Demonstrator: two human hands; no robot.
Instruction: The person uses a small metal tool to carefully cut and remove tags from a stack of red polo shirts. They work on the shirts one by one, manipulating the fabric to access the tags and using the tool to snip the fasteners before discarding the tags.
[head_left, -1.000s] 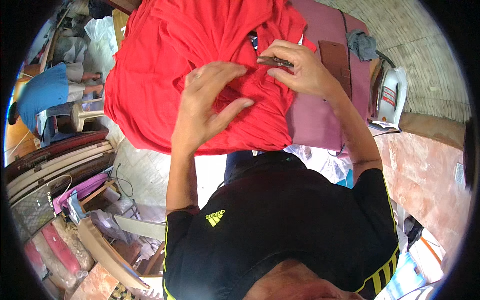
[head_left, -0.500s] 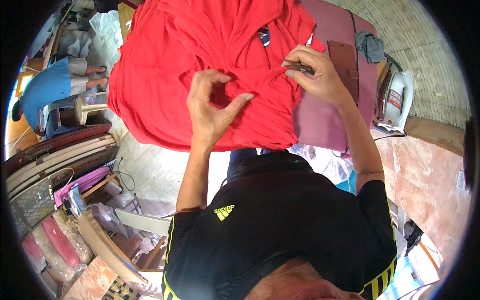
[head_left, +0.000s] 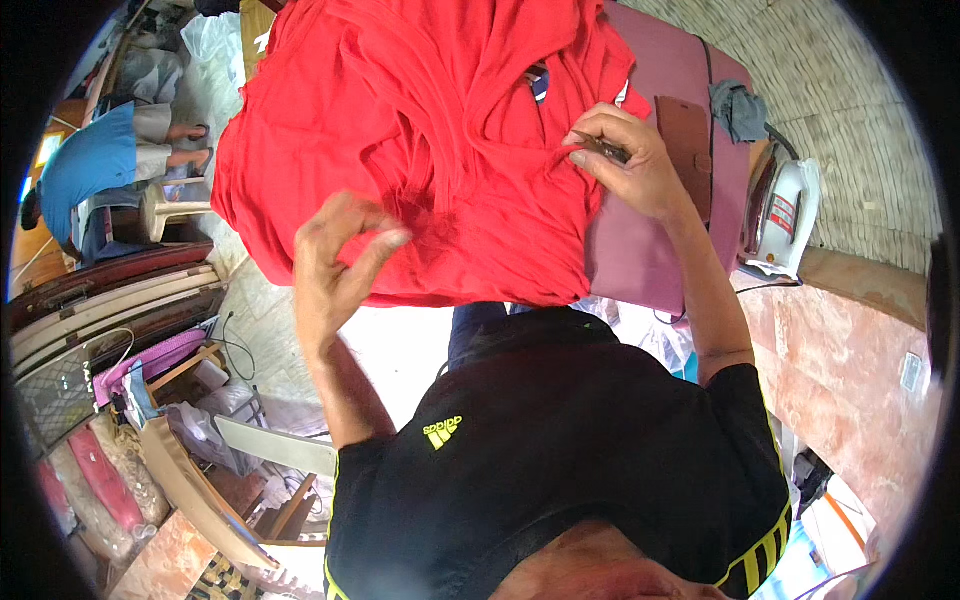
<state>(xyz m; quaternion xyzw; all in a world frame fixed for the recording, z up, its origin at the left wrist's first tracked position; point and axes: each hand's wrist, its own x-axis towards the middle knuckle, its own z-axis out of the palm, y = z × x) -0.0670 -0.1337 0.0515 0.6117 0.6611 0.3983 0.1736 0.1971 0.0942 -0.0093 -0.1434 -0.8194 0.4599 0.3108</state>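
A large red cloth [head_left: 330,130], bunched in folds, covers most of the mauve padded table. My left hand [head_left: 340,265] is over its near edge, thumb and forefinger drawn together; anything between them is too fine to make out. Just beyond those fingertips lies a dark, fuzzy-looking red patch [head_left: 428,222] on the cloth. My right hand [head_left: 632,165] grips a small dark pair of thread snips [head_left: 603,148], blades pointing left, beside a raised fold of the cloth. A bit of navy and white [head_left: 540,82] shows through an opening in the folds.
On the mauve tabletop [head_left: 635,250] lie a brown leather case [head_left: 683,150] and a grey rag [head_left: 738,110]. A white iron [head_left: 785,215] stands at the right edge. At far left, a person in blue [head_left: 100,160] bends near a stool [head_left: 165,212]. Stacked boards [head_left: 120,300] stand below.
My left hand has moved left and toward me, its thumb and forefinger closing from a wider spread. My right hand stays nearly in place with the snips. The cloth's folds have shifted slightly.
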